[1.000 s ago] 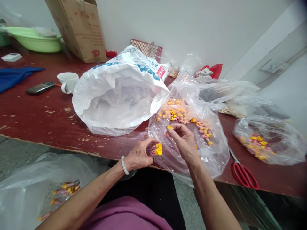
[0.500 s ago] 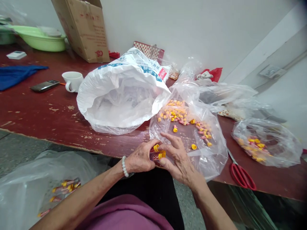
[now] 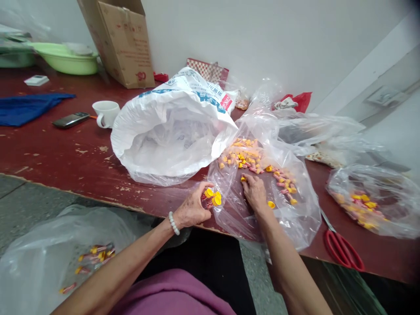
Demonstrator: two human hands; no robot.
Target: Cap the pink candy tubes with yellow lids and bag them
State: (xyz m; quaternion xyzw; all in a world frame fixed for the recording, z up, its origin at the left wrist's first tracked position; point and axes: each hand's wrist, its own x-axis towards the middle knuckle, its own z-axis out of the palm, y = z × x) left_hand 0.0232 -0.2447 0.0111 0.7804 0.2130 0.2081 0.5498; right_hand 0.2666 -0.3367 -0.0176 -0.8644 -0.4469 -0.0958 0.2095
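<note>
My left hand (image 3: 191, 209) is curled round a few small yellow-capped pieces (image 3: 216, 199) with reddish bodies, their caps facing right, above the table's front edge. At the mouth of a clear plastic bag (image 3: 305, 218), my right hand (image 3: 256, 192) has its fingertips closed on a single yellow-capped piece (image 3: 243, 178); most of that piece is hidden by the fingers. Behind it lies a heap of the same pieces (image 3: 244, 153), pink-bodied with yellow caps. One loose yellow cap (image 3: 271, 204) lies just right of my right wrist.
A large white sack (image 3: 131, 162) gapes toward me left of the heap. Red-handled scissors (image 3: 343, 251) lie at the right front edge. Another clear bag (image 3: 400, 218) holds more pieces, as does a bag (image 3: 39, 253) low at left. A white mug (image 3: 106, 113) and phone (image 3: 71, 120) stand farther left.
My right hand has left the pieces in my left hand and moved forward and right, onto the single piece before the heap. The left hand keeps its hold. The whole view has shifted slightly.
</note>
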